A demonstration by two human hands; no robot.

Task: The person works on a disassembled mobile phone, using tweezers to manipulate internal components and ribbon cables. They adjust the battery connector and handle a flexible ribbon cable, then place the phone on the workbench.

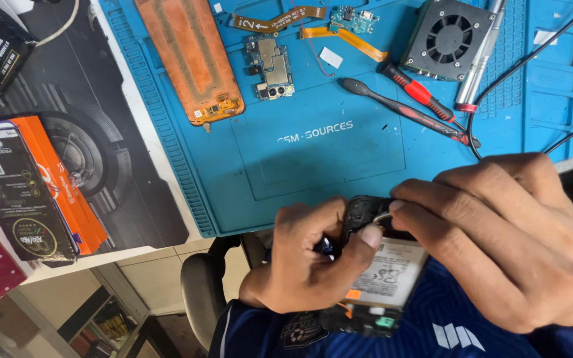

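Note:
An opened phone body with its white battery showing is held over my lap, below the table's front edge. My left hand grips its left side, thumb pressed on the upper frame. My right hand covers its right side and pinches a thin white cable or tool at the phone's top between fingertips. On the blue work mat lie a circuit board, an orange screen panel, flex cables and a small connector board.
A black brush, a red-handled screwdriver, a metal pen-like tool and a square fan unit lie at the mat's right. Black cables cross there. Product boxes stand on the left. A chair arm is below.

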